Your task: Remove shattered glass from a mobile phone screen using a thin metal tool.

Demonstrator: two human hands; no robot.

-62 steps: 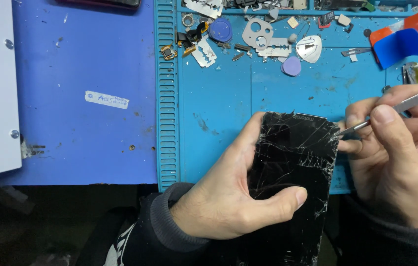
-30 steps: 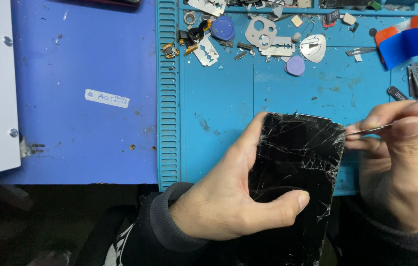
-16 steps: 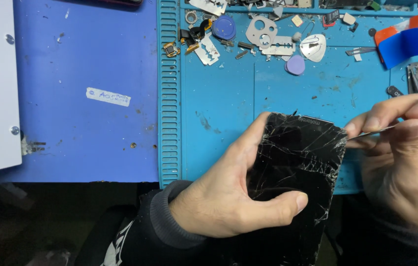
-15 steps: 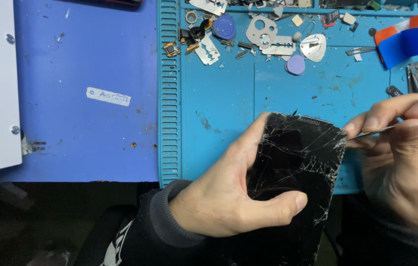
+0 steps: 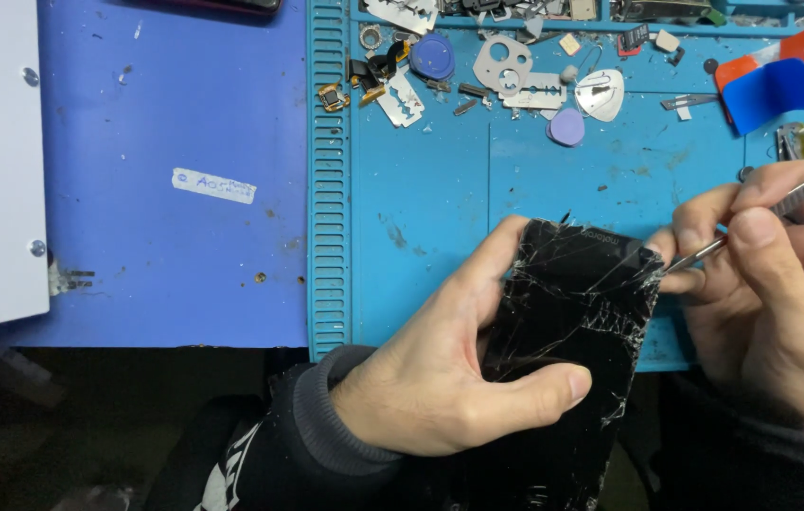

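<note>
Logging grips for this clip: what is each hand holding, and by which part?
The left hand grips the cracked black phone by its left edge, thumb across the screen. The right hand pinches metal tweezers at mid-shaft, tips at the phone's upper right corner.

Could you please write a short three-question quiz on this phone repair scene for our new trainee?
1. True or false: the left hand grips the cracked phone.
2. What does the right hand hold: A tweezers, B hammer, C brush?
3. Where does the tweezers tip touch the phone?

Key: 1 true. 2 A. 3 At its upper right corner, over the teal mat.
</note>
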